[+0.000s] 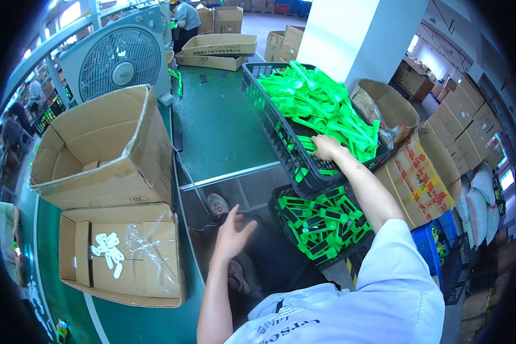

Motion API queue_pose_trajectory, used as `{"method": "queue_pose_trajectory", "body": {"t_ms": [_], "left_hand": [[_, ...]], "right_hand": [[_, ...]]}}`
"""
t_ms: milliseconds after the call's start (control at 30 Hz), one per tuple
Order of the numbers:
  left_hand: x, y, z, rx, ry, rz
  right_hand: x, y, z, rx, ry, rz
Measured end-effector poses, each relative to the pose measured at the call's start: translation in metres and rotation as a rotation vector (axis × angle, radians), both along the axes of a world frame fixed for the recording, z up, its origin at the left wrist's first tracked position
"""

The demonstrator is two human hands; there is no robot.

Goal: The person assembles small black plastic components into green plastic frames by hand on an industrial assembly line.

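Clearly, in the head view the right hand (328, 148) is the nearer one to the green pieces, reaching over the near part of a black crate (257, 103). Its fingers point left and slightly away from the person, bent down toward a few green strips (307, 143) lying just at the fingertips. The strips' long axis seems to slant from upper left to lower right, though the hand covers their near ends. Whether the fingers are closed on a strip or only touching it cannot be told. The larger green heap (318, 100) lies beyond the hand and to its right, its long pieces crossing at many angles.

The left hand (235, 234) is well apart from the crate, over the person's legs; its fingers are spread, with nothing visible in them. Below the right forearm, a second crate holds black-and-green pieces (321, 223), nearer to the person than the strips. To the left of the left hand stands an open carton (120, 293) with white pieces (109, 249) and clear plastic film (152, 246) inside.
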State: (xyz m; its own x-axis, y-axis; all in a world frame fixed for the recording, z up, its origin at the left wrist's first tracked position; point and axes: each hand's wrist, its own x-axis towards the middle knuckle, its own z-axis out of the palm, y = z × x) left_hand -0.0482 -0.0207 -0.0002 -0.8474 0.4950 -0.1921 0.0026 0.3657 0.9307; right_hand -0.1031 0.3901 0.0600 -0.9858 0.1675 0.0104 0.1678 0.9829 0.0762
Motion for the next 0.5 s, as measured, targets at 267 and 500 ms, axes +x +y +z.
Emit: {"method": "queue_pose_trajectory", "body": {"t_ms": [267,500], "left_hand": [[-0.001,-0.004,0.001,0.03,0.019,0.023],[-0.002,-0.002,-0.004,0.095,0.013,0.065]], "right_hand": [[0.001,-0.022,0.027,-0.059,-0.022,-0.214],[0.031,0.0,0.067,-0.35,0.48,-0.485]]}}
